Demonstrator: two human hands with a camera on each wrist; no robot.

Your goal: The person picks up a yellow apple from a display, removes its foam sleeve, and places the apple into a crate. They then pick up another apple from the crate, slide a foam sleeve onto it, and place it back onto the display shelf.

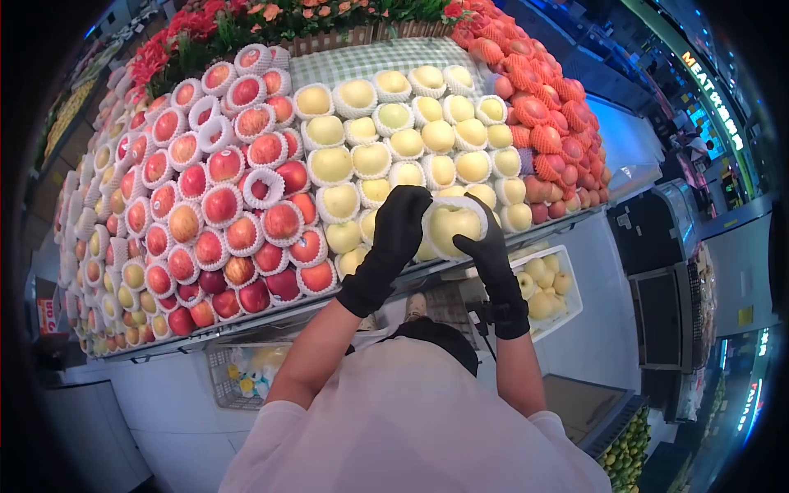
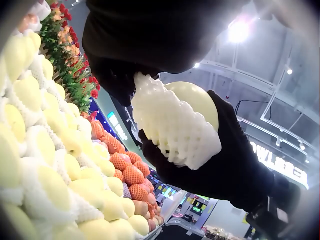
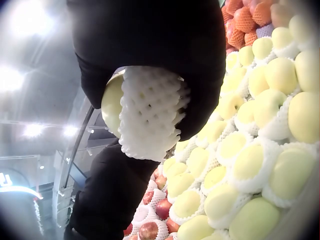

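A pale yellow apple (image 1: pixel 454 227) is held up in front of the display, partly wrapped in a white foam net (image 2: pixel 167 117). My right hand (image 1: pixel 491 256), in a black glove, grips the apple, its thumb across the near face and its fingers round the far side. In the left wrist view the apple's bare skin (image 2: pixel 197 100) shows above the net. My left hand (image 1: pixel 399 226), also gloved in black, pinches the narrow gathered end of the net. Its fingertips are largely hidden. Beneath the hands lie rows of yellow apples (image 1: pixel 332 164) in foam nets.
Red apples (image 1: pixel 223 204) in white nets fill the left side. Fruit in orange nets (image 1: pixel 546 140) is heaped at the right. A white crate of yellow fruit (image 1: pixel 575 311) stands below the shelf edge, with a grey basket (image 1: pixel 222 380) at lower left. Flowers (image 1: pixel 197 37) line the back.
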